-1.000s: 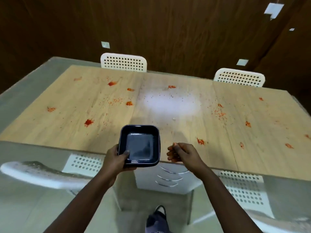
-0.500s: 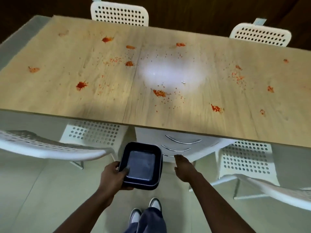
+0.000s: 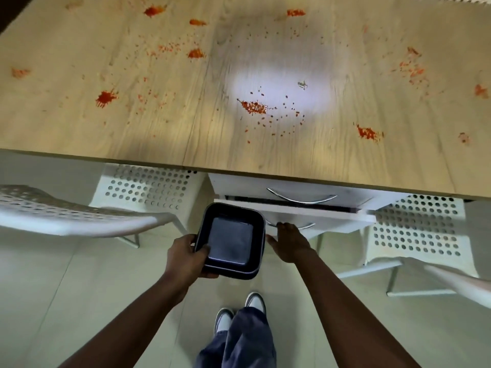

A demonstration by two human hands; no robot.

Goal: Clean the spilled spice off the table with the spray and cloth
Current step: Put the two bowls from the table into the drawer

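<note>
A: Any brand or lettering to read?

B: None legible. The left hand (image 3: 186, 257) grips the rim of a dark square tray (image 3: 230, 241), thumb curled inside it.

A: The right hand (image 3: 288, 241)?

B: Its fingers hook the handle of a partly open white drawer (image 3: 318, 216) under the table edge.

A: And the spice (image 3: 253, 107)?

B: Red patches lie scattered across the wooden table (image 3: 79, 134), one near the front edge. White perforated chairs (image 3: 79, 216) flank the drawers, leaving a strip of floor where the person's shoes (image 3: 239, 312) stand.
</note>
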